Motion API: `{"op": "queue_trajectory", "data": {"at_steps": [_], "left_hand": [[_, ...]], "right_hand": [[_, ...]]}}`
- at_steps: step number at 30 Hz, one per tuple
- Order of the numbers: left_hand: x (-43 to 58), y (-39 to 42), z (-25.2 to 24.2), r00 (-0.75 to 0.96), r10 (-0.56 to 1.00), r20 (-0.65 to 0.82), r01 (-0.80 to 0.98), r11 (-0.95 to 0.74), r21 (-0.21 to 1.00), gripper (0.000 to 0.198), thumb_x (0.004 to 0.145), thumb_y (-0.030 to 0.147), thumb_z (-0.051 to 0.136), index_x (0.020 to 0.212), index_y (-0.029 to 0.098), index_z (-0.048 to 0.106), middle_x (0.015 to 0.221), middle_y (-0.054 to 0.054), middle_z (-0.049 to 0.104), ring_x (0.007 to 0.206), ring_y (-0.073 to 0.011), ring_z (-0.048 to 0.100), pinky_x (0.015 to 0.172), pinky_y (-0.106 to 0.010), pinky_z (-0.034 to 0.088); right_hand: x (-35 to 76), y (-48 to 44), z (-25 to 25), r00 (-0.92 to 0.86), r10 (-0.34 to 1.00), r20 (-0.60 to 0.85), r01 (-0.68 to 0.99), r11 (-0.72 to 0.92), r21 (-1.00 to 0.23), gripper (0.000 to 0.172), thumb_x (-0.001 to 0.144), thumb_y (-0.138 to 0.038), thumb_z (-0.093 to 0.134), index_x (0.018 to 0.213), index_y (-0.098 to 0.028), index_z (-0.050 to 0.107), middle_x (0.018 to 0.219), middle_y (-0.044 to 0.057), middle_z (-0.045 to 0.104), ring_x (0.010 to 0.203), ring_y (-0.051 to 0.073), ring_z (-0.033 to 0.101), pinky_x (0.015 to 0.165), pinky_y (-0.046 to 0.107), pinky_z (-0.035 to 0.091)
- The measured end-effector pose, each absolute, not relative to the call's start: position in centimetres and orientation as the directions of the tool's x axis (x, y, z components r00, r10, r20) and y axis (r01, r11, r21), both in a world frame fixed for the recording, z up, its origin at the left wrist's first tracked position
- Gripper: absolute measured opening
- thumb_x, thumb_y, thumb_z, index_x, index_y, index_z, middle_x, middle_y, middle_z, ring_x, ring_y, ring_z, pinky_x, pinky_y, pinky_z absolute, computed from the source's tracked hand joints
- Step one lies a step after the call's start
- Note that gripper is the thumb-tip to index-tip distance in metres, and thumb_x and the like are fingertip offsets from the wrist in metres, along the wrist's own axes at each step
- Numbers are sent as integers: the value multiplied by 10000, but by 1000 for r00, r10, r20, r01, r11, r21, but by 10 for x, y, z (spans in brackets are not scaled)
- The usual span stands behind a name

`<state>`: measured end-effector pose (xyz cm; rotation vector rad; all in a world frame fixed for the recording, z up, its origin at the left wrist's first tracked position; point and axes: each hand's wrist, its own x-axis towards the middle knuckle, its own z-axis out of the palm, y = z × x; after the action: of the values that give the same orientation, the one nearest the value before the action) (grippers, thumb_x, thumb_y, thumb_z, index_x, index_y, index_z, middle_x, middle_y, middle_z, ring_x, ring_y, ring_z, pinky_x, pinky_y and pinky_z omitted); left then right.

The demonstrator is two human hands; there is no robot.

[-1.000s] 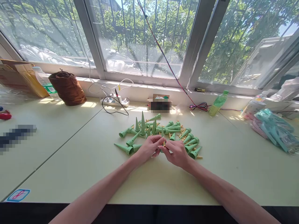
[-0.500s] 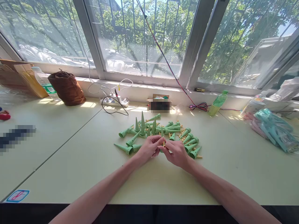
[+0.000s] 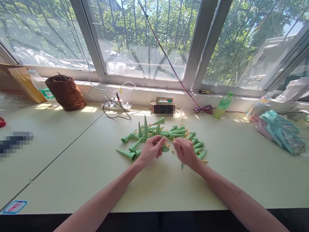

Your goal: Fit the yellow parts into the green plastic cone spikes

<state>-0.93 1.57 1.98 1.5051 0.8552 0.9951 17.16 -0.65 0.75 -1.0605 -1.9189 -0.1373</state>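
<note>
Pinching a green cone point(image 3: 165, 147), left hand point(image 3: 150, 150) fingers; right hand point(image 3: 186, 152) fingers clamped on a green spike point(image 3: 182, 166)

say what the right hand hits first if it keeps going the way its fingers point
Probably the green cone in the left hand: the right hand points left at it across a small gap, depth unclear.

Roughly two dozen green plastic cone spikes point(image 3: 145, 126), too heaped for an exact count. One clear plastic bottle point(image 3: 40, 86), one green plastic bottle point(image 3: 223, 105). One brown cloth bag point(image 3: 65, 92). One white power strip point(image 3: 116, 105).
</note>
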Motion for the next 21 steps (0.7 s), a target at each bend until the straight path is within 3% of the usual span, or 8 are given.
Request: {"op": "queue_trajectory", "data": {"at_steps": [4,10,16,21], "left_hand": [[-9,15,18,289,926,242,201,-306,931,403,881,514,572,673,184,470,520,51,445,438,-89,477,437,-211,336],[-9,18,11,298,888,351,461,-456,761,347,889,401,558,641,189,441,578,25,505,521,-118,502,537,-238,367],[-10,21,5,335,872,357,518,-487,703,336,877,409,584,666,189,443,643,16,511,569,-129,485,586,-253,376],[-10,22,4,332,868,369,522,-495,695,281,877,428,596,758,185,520,674,13,532,603,-135,492,607,-253,388]], "right_hand": [[178,-2,12,-42,729,683,831,405,-382,382,1019,-349,380,690,-195,501,570,-28,472,512,107,407,541,237,296],[177,2,11,-57,789,611,871,339,-356,224,974,-270,461,811,-184,589,720,5,606,623,128,531,600,236,347],[179,3,10,-144,806,574,878,371,-301,156,936,-224,498,842,-173,611,783,31,619,719,163,555,684,256,388],[176,0,11,-184,826,532,904,354,-238,141,907,-206,519,797,-177,601,733,20,608,687,161,539,695,266,377]]}}
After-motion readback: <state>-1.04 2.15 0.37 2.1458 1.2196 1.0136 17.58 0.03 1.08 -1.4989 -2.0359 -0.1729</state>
